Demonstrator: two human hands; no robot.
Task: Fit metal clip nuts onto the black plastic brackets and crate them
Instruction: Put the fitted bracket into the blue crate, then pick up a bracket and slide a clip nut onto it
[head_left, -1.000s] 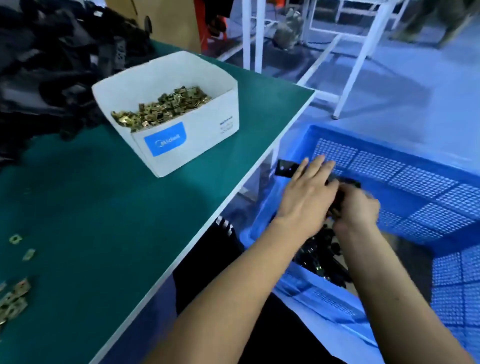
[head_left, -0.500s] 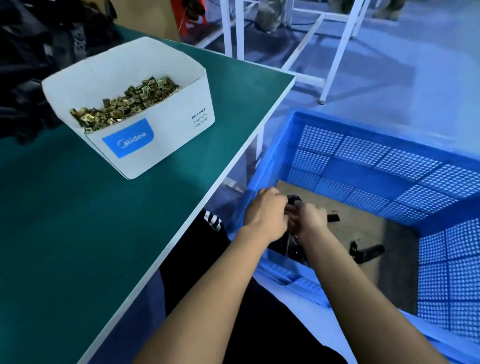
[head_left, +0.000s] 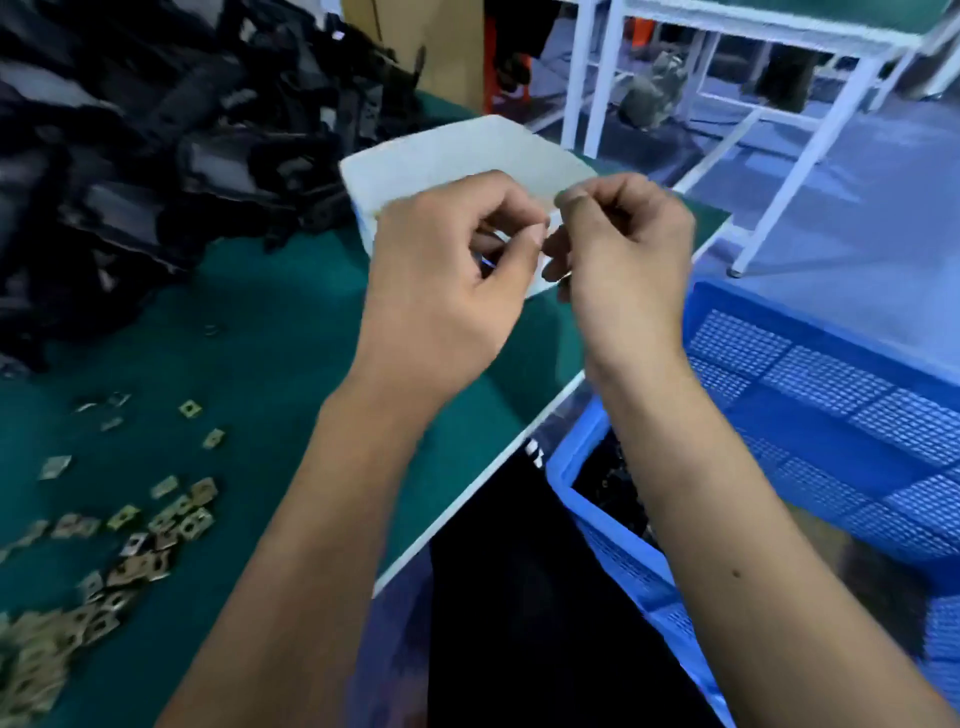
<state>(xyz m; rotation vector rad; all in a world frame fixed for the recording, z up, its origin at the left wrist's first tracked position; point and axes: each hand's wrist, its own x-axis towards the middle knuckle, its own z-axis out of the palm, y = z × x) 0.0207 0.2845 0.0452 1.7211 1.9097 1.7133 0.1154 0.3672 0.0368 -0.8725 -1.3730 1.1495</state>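
My left hand (head_left: 447, 280) and my right hand (head_left: 623, 260) are raised side by side above the green table (head_left: 270, 338), fingertips almost touching. The fingers of both are curled, and I see nothing held in either, though the frame is blurred. Behind them stands the white box of clip nuts (head_left: 457, 150), its contents hidden by my hands. A large heap of black plastic brackets (head_left: 156, 156) lies at the back left. Loose metal clip nuts (head_left: 156, 530) are scattered at the front left. The blue crate (head_left: 831, 405) sits on the floor to the right, with black brackets (head_left: 613, 483) inside.
The table's white edge (head_left: 493, 467) runs diagonally between my arms, and the crate stands close against it. A white metal frame (head_left: 779, 130) stands beyond on the blue floor. A brown cardboard panel (head_left: 447, 47) rises behind the bracket heap.
Both hands have come up out of the blue crate and moved left over the table. The black bracket they held is no longer in them. My view has swung left towards the table.
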